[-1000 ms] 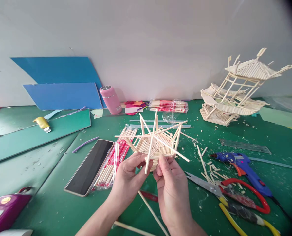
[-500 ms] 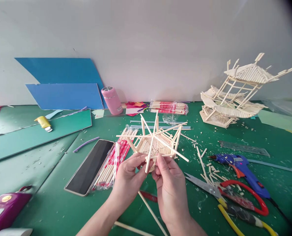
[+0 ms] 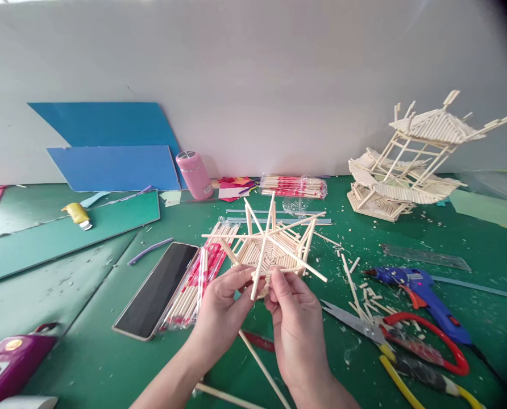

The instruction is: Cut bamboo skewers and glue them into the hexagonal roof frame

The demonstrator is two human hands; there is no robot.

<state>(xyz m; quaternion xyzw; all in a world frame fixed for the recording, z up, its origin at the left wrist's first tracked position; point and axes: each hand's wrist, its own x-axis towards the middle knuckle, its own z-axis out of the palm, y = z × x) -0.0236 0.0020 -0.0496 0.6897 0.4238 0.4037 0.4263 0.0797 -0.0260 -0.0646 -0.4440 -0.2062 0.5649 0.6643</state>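
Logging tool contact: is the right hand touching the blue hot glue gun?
Apart. The head view shows a plain gap of green tabletop between the right hand and the hot glue gun.

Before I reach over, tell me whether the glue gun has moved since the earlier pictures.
No. Judged against the scissors on the table, the glue gun lies in the same place.

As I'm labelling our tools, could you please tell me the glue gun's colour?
The glue gun is mostly blue, seen in the head view.
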